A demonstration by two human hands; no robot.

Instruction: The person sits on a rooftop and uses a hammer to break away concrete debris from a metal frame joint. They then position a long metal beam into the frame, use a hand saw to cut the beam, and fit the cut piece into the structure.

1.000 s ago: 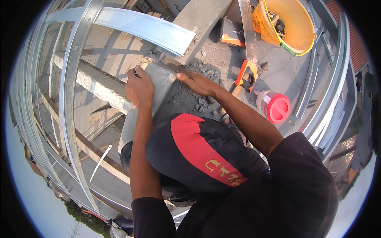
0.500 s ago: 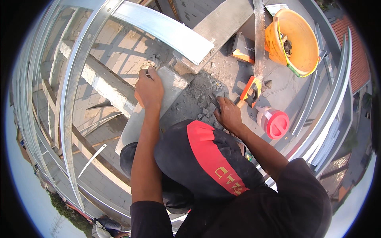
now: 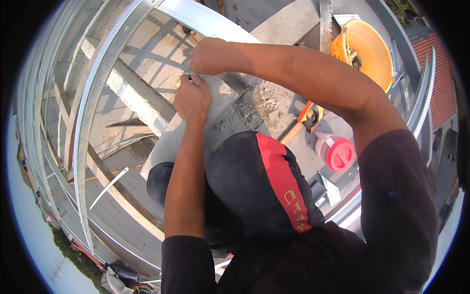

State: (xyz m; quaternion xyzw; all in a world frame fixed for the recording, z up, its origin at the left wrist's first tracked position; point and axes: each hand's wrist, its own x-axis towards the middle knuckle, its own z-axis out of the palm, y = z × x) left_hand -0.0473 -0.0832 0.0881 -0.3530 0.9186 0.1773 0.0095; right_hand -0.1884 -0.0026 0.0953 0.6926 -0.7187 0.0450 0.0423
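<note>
My left hand (image 3: 192, 99) is closed at the far end of a grey concrete beam (image 3: 169, 143), with its fingertips round something small and pale that I cannot make out. Just beyond it, my right hand (image 3: 211, 56) is bent into a fist, the arm reaching across from the right. Its fingers face away, so what they hold is hidden. Grey mortar and rubble (image 3: 235, 113) lie in a heap to the right of the beam, beside my knee.
An orange bucket (image 3: 382, 46) with rubble inside stands at the far right. Nearer are a handsaw (image 3: 309, 116), a wooden handle (image 3: 293, 132) and a pink-lidded jug (image 3: 339, 153). Metal channels (image 3: 208, 20) and wooden beams (image 3: 110, 183) span the left. Another person (image 3: 122, 279) is at lower left.
My right hand has moved from the mortar heap, where it held a dark tool, leftward and away to beside my left hand. The left hand has shifted slightly right.
</note>
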